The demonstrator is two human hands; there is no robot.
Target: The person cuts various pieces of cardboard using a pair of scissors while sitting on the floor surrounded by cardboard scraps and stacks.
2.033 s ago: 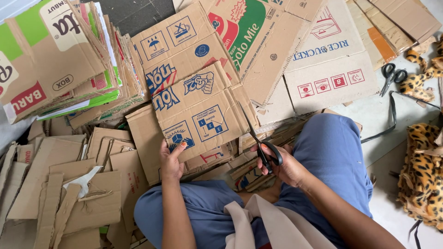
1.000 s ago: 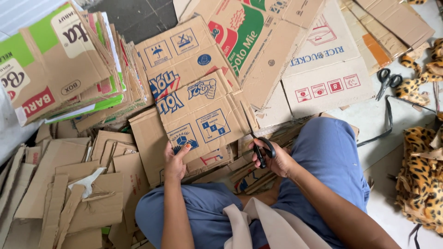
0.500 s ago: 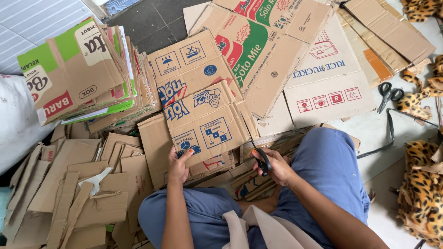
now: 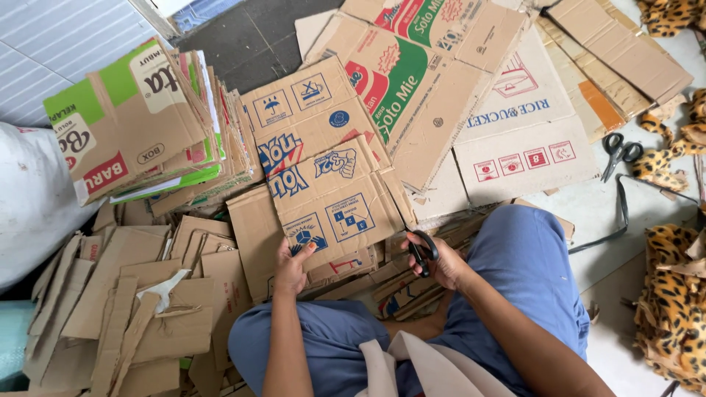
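A flattened cardboard box [image 4: 334, 209] is being gripped by the left hand [image 4: 290, 266]; black scissors [image 4: 422, 250] are being held, seemingly shut, in the closed right hand [image 4: 445, 263].

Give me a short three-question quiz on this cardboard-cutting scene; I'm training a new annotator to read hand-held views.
1. True or false: the right hand holds black-handled scissors at the edge of the flattened printed carton.
2. What is the left hand doing?
A. Resting on the blue trouser leg
B. Gripping the near edge of the flattened printed carton
C. Lifting the white sack
3. Fill in: a second pair of scissors lies on the floor beside the ______-print fabric.

Key
1. True
2. B
3. leopard
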